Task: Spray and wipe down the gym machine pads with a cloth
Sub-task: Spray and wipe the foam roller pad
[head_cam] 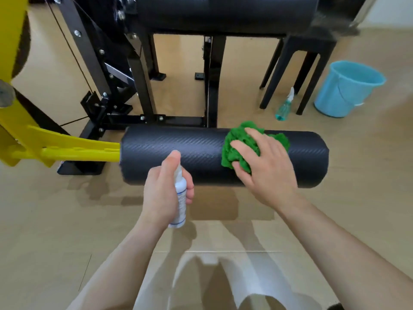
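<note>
A black cylindrical roller pad (174, 151) lies across the middle of the view, mounted on a yellow arm (73, 148). My left hand (163, 193) grips a small white spray bottle (180, 195) just in front of the pad, with one finger on top of its nozzle. My right hand (266, 166) rests with spread fingers on a crumpled green cloth (234, 144), pressing it onto the right half of the pad. A larger black pad (223, 12) sits higher up at the back.
The machine's black steel frame (143, 86) stands behind the roller. A black stool (299, 63), a teal spray bottle (285, 106) on the floor and a light blue bucket (346, 90) are at the right. Beige floor lies all around.
</note>
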`<action>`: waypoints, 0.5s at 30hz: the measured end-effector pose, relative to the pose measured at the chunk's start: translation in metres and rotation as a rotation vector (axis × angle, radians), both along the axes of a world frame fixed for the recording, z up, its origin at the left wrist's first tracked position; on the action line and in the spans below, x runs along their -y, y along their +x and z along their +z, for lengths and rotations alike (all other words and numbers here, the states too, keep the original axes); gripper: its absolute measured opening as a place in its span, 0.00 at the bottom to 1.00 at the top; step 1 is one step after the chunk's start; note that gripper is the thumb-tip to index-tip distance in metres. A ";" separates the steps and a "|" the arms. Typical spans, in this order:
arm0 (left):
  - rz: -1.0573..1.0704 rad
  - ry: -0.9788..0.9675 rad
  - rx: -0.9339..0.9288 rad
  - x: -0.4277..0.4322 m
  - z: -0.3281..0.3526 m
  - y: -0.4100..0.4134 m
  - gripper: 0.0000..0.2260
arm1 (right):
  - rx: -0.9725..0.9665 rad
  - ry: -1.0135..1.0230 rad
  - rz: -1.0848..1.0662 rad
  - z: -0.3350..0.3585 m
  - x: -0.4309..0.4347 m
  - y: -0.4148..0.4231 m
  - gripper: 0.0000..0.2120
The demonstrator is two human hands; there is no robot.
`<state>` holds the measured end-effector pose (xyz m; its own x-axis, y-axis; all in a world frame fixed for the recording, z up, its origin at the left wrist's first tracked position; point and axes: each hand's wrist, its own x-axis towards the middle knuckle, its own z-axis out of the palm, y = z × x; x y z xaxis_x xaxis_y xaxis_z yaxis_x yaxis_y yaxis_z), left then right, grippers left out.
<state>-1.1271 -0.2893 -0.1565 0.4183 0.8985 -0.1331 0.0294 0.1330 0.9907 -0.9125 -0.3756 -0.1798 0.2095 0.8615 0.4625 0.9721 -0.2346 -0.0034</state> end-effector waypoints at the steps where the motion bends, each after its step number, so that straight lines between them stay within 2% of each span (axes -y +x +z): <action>1: -0.028 -0.004 -0.001 0.008 -0.001 0.013 0.28 | -0.030 0.035 -0.068 -0.003 0.021 0.022 0.21; 5: -0.092 0.006 -0.008 0.034 -0.003 0.050 0.29 | -0.226 0.176 -0.297 -0.009 0.077 0.075 0.21; 7: -0.094 0.019 -0.015 0.042 -0.005 0.057 0.29 | -0.329 0.285 -0.389 -0.012 0.077 0.072 0.21; 9: -0.084 0.026 -0.023 0.044 -0.005 0.054 0.29 | -0.345 0.352 -0.457 -0.013 0.062 0.052 0.19; 11: -0.055 0.025 -0.031 0.042 -0.003 0.045 0.28 | -0.281 0.347 -0.410 -0.015 0.038 0.018 0.18; 15: 0.060 0.028 -0.018 0.023 0.003 0.004 0.29 | -0.204 0.295 -0.167 -0.021 -0.030 -0.070 0.19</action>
